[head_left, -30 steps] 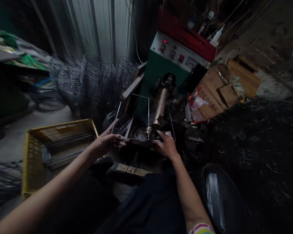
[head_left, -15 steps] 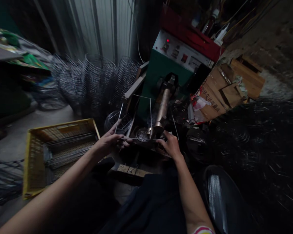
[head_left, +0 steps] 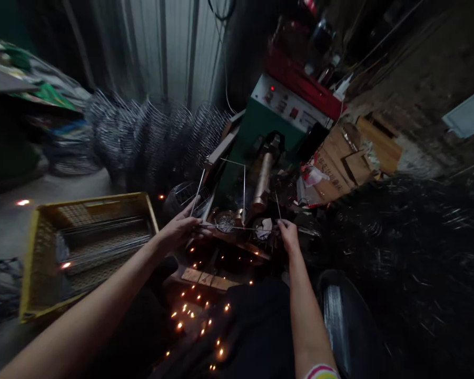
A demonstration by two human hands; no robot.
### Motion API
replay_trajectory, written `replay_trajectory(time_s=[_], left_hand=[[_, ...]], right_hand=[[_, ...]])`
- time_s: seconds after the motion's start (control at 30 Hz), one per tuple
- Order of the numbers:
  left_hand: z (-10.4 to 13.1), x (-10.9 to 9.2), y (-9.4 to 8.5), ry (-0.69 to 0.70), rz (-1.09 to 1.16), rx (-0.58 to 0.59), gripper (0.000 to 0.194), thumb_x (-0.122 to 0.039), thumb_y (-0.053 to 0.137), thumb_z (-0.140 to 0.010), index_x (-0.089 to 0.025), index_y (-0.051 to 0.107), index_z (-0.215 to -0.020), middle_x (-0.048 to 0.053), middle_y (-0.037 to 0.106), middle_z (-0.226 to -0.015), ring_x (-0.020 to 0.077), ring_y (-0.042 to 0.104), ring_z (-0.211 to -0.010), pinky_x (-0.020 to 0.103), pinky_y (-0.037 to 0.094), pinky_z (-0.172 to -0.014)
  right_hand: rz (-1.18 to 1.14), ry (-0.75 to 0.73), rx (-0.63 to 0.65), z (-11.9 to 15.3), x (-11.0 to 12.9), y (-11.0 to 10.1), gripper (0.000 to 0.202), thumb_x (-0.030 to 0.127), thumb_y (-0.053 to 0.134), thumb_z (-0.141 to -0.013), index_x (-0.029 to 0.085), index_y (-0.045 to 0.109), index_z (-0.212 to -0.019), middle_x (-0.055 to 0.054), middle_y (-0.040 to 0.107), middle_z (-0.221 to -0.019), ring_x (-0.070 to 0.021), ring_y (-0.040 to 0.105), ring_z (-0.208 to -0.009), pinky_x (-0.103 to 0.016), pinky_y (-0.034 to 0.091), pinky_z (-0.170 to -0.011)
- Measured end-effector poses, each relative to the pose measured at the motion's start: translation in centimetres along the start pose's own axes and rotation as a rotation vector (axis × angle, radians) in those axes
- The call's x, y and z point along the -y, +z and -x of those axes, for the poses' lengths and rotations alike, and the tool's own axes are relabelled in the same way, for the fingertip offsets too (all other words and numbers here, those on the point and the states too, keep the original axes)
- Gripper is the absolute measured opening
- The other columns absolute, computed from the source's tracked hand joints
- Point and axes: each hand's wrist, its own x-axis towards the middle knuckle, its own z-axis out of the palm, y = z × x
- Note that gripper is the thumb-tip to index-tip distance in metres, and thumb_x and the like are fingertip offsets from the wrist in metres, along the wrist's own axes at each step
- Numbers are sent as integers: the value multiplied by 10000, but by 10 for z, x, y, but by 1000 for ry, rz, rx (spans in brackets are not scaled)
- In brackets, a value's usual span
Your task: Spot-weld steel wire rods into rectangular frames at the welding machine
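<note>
A thin bent metal wire frame (head_left: 244, 192) stretches between both hands in front of a green and red welding machine (head_left: 243, 137). My left hand (head_left: 185, 225) is closed on the frame's left corner, its fingers around the wire. At the other end, my right hand (head_left: 288, 235) pinches the wire near the right corner. The frame's middle meets the machine's lower tip, below a thick copper-coloured arm (head_left: 264, 178). Orange sparks (head_left: 192, 314) scatter beneath, over my dark clothing. Just behind the bottom wire are a round dish of small metal bits (head_left: 224, 222) and a crumpled pale cloth (head_left: 265, 229).
On the left, a yellow plastic crate (head_left: 90, 200) holds straight wire pieces. Stacks of round wire baskets (head_left: 118, 131) stand behind it. A cardboard box (head_left: 334, 168) lies right of the machine, and a dark heap of wire items (head_left: 411, 237) fills the far right.
Sparks have burst out under the frame and flown down and left. My right hand has shifted right, from beside the copper arm to the frame's right corner. My left hand keeps its grip.
</note>
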Motion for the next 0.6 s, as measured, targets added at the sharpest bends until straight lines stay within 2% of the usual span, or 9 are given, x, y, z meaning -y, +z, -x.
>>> replay_trajectory(time_s=[0.07,0.17,0.23,0.3,0.37,0.4,0.47,0.53,0.6], left_hand=[[20,6,1,-2,-2,-7,1065,-78,661,-807,-262,-54,-1575,127,773,-805,274,751,-679,290,596,-535],[75,30,0,-43,-43,-28,1062,-143,706,-815,-289,-19,-1578,149,773,-881,278,750,-729,277,576,-559],[117,52,-5,-124,-71,-80,1075,-173,744,-804,-316,12,-1578,130,769,-925,265,745,-760,267,570,-585],[153,69,-12,-195,-53,-131,1074,-218,775,-788,-341,55,-1576,132,749,-1039,259,737,-835,254,566,-610],[172,74,-20,-231,-26,-164,1071,-250,794,-772,-341,91,-1575,146,721,-1133,263,727,-891,277,576,-666],[174,71,-24,-231,-16,-175,1070,-260,797,-768,-339,97,-1574,151,711,-1164,268,723,-910,299,581,-701],[162,57,-30,-205,-27,-192,1058,-263,781,-787,-347,75,-1571,136,706,-1193,280,716,-943,358,578,-784],[138,35,-31,-131,-98,-199,1018,-244,734,-832,-329,38,-1569,100,725,-1162,288,704,-974,376,564,-816],[114,9,-27,-96,-189,-183,957,-243,683,-876,-305,22,-1565,73,740,-1108,265,711,-897,369,560,-781]], right_hand=[[-51,19,49,21,-1,1,693,782,545,-738,106,618,-878,-57,627,-636,-142,518,-454,-224,404,-408],[-118,65,138,81,-12,-2,706,810,588,-711,125,584,-882,-13,580,-565,-107,435,-362,-190,293,-331],[-194,145,208,133,-28,-8,660,779,622,-747,140,567,-905,-4,581,-563,-105,453,-357,-174,291,-334],[-245,247,212,186,-45,-15,632,764,646,-764,154,555,-899,0,582,-570,-102,473,-359,-162,296,-338],[-255,343,233,233,-58,-23,637,771,656,-760,158,561,-903,-7,592,-606,-111,512,-380,-161,318,-347],[-256,378,250,253,-62,-27,640,775,659,-757,160,565,-906,-14,600,-631,-119,537,-399,-165,338,-357],[-260,415,285,283,-66,-36,637,779,659,-757,165,570,-903,-22,608,-669,-135,578,-442,-173,377,-381],[-255,427,303,301,-67,-46,625,774,656,-768,169,572,-904,-22,607,-681,-143,597,-465,-177,392,-394],[-250,421,299,309,-70,-55,613,765,651,-784,169,576,-906,-19,603,-675,-148,605,-470,-179,397,-398]])
